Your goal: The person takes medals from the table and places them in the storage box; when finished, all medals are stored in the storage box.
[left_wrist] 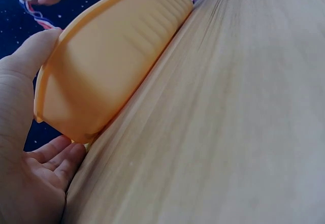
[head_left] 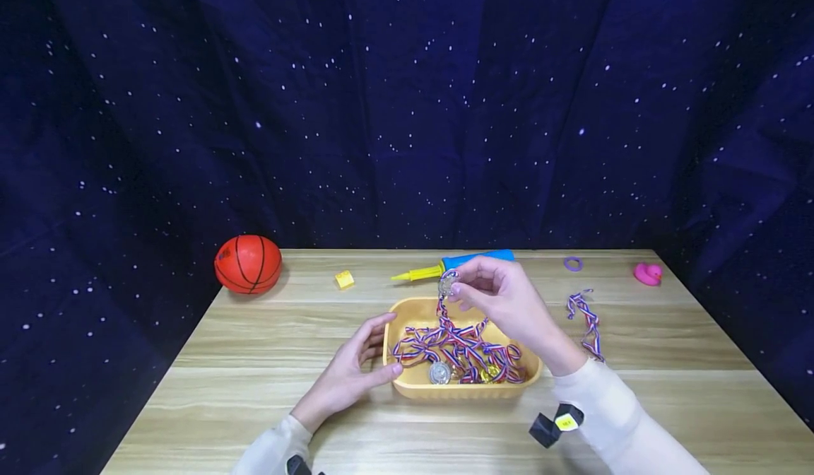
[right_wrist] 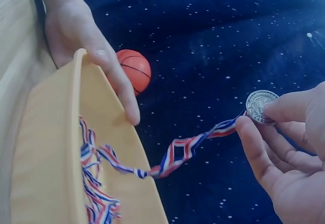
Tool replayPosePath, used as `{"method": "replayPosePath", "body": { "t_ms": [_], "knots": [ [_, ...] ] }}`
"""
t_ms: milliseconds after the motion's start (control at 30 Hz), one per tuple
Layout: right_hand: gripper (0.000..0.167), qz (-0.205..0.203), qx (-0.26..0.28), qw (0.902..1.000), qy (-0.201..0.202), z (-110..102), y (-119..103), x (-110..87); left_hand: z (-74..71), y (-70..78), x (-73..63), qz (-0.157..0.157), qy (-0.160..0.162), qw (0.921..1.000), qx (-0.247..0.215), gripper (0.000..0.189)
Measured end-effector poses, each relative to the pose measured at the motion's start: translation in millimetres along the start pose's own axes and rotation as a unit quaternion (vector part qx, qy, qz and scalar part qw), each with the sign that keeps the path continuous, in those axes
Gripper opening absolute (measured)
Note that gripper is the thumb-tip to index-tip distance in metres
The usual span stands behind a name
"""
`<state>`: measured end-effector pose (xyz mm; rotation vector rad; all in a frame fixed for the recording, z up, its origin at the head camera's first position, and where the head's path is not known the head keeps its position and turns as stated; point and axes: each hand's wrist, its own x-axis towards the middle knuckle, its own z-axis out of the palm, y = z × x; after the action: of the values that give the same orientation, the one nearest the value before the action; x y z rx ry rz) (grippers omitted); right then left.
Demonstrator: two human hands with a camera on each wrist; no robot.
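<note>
A silver-coloured medal (right_wrist: 261,106) is pinched between the thumb and fingers of my right hand (head_left: 505,298), raised above the back of the yellow-orange plastic bin (head_left: 467,391). Its red, white and blue ribbon (right_wrist: 175,158) trails down into the bin. Inside lies a tangle of similar ribbons (head_left: 454,341), with a silver medal (head_left: 439,372) and a gold medal (head_left: 490,373) showing among them. My left hand (head_left: 346,369) holds the bin's left end, thumb on the front rim and fingers spread toward the back rim.
Beyond the bin lies a blue and yellow hand pump (head_left: 477,259). A red basketball (head_left: 249,264) and a yellow block (head_left: 344,280) are at the left. To the right are a ribbon (head_left: 590,323), a purple ring (head_left: 573,264) and a pink rubber duck (head_left: 647,273).
</note>
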<state>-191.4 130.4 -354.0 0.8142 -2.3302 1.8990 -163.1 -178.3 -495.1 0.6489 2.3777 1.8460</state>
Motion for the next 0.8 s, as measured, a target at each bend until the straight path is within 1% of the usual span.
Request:
{"method": "replayPosePath", "body": {
  "t_ms": [200,333,533,800],
  "knots": [
    [0.009,0.015,-0.035,0.9993,0.006,11,7,2.8,0.0,-2.2,-0.8,0.006,-0.002,1.0000,-0.001,0.084],
    [0.009,0.019,-0.057,0.9981,0.008,17,11,4.0,0.5,-2.4,-0.8,0.000,0.000,1.0000,-0.003,0.085],
    [0.009,0.022,-0.080,0.9965,-0.003,26,22,3.4,1.1,-0.1,-0.8,-0.009,0.000,1.0000,-0.002,0.086],
    [0.008,0.035,-0.118,0.9920,-0.026,36,42,0.3,-1.1,-1.0,0.0,0.010,-0.002,0.9999,-0.002,0.085]
  ]
}}
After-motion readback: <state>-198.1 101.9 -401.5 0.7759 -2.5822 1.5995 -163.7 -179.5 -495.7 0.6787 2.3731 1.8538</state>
